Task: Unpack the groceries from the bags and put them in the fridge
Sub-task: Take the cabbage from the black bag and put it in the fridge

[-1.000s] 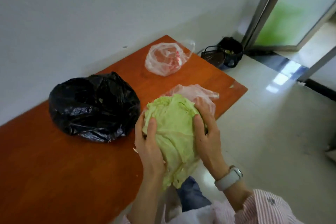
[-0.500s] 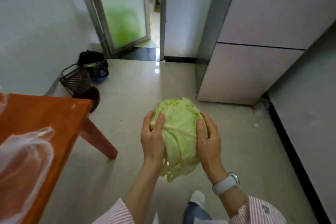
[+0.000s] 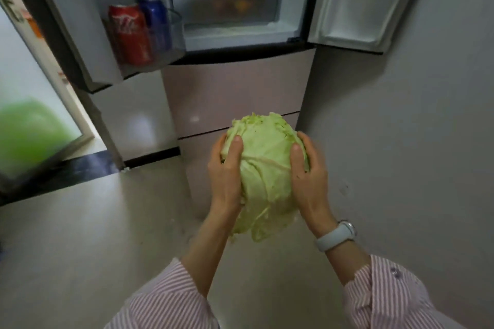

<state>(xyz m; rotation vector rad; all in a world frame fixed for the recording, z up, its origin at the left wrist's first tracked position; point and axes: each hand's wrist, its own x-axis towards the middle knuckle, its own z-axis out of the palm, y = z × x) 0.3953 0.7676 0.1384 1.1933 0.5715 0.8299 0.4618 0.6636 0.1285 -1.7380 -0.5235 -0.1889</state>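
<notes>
A pale green cabbage [image 3: 266, 165] is held between both hands in front of me, low before the fridge. My left hand [image 3: 226, 176] grips its left side and my right hand [image 3: 310, 179], with a white watch on the wrist, grips its right side. The fridge [image 3: 235, 35] stands straight ahead with both upper doors swung open. Its lit interior shows clear drawers [image 3: 230, 0] with some orange items inside. The bags are out of view.
The left fridge door [image 3: 88, 35] holds a red can [image 3: 131, 35] and a blue can [image 3: 156, 24] in its bin. The right door [image 3: 366, 2] shows bare shelves. The closed lower drawers [image 3: 232, 96] are below. A grey wall is right; a glass door is left.
I have turned from the orange table to face the open fridge, carrying the cabbage in both hands. The table and bags have left the view.
</notes>
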